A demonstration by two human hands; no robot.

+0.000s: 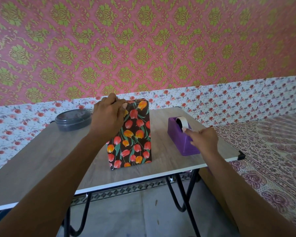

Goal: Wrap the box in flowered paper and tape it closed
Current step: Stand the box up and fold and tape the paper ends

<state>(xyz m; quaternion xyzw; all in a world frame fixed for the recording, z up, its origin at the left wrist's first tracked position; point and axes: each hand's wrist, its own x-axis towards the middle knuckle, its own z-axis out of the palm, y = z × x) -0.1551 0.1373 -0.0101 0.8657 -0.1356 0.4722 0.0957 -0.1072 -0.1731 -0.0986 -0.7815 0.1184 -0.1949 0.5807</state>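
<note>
Box point(135, 139), already covered in dark tulip-printed paper, stands upright near the middle of the surface point(41, 151). I see the left hand point(108, 115) on its top far-left corner, fingers curled over the edge and gripping it. Just to the right, apart from the box, sits a purple tape dispenser point(179, 139) with a white tape roll point(182, 121). The right hand point(203, 140) rests at the dispenser's near end, fingers bent, thumb reaching to the tape's loose end; I cannot tell whether it has hold of it. A grey lidded container point(73, 119) sits at the far left, and a patterned bed point(272, 151) lies beyond the right edge.
</note>
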